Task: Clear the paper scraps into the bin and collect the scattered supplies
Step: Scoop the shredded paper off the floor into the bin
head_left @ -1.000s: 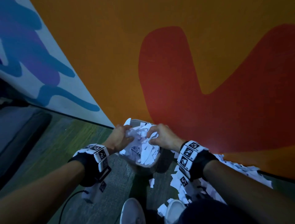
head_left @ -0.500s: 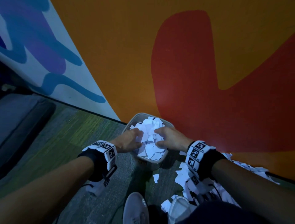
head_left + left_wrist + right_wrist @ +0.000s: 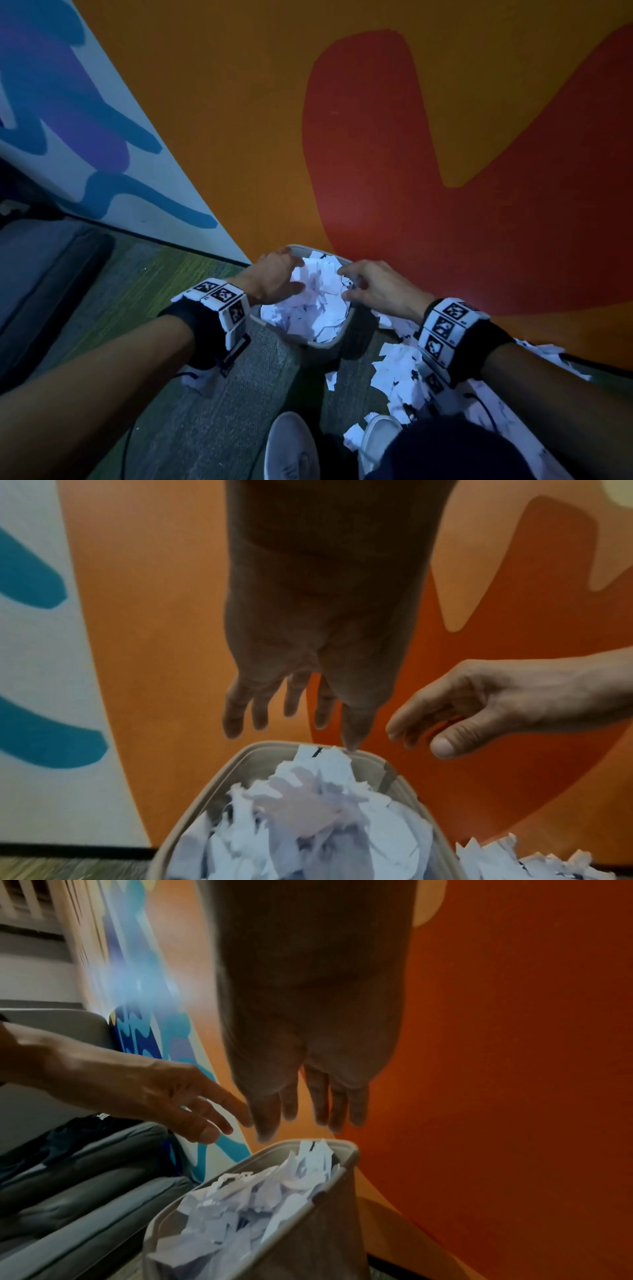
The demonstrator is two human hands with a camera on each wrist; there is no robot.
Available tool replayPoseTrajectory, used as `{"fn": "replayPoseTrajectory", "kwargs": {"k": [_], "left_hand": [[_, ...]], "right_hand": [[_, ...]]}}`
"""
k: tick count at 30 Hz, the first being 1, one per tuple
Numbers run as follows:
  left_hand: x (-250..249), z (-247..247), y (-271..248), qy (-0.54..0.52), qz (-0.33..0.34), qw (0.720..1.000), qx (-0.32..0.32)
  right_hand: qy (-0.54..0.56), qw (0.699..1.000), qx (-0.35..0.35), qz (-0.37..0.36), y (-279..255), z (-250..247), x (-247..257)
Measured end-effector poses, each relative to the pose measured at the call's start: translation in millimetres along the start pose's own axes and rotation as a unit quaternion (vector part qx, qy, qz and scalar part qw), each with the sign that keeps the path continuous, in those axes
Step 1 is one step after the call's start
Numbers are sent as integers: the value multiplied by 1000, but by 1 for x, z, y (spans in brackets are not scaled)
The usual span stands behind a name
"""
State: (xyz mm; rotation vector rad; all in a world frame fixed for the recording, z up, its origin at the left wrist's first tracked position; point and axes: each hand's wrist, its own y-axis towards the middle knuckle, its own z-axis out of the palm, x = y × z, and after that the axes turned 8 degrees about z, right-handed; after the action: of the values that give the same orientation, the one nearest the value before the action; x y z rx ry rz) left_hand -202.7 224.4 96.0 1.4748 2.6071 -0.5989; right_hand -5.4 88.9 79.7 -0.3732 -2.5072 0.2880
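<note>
Orange and red wall (image 3: 260,113) rises right behind the bin (image 3: 334,343), which stands on grey carpet (image 3: 236,404). Scraps (image 3: 318,308) heap the bin to its rim. Both hands hang just above the bin with fingers loosely spread, gripping nothing: left hand (image 3: 274,279) over its left edge, right hand (image 3: 375,291) over its right. More scraps (image 3: 399,373) litter the carpet right of the bin, beside two white shoes (image 3: 291,448).

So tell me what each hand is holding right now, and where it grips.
Nothing. The left hand and right hand hover over the bin, fingers spread, clear of the paper scraps.
</note>
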Motion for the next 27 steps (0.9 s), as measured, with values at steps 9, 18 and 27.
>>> {"fn": "replayPoseTrajectory", "kwargs": {"k": [9, 18, 27], "left_hand": [[-105, -20, 39, -44, 70, 995, -53], [-184, 95, 118, -175, 114, 976, 58], [-216, 229, 202, -213, 133, 952, 178]], "right_hand": [[19, 999, -13, 40, -55, -41, -58], [75, 975, 45, 205, -104, -1, -224], [57, 933, 33, 353, -111, 64, -346]]}}
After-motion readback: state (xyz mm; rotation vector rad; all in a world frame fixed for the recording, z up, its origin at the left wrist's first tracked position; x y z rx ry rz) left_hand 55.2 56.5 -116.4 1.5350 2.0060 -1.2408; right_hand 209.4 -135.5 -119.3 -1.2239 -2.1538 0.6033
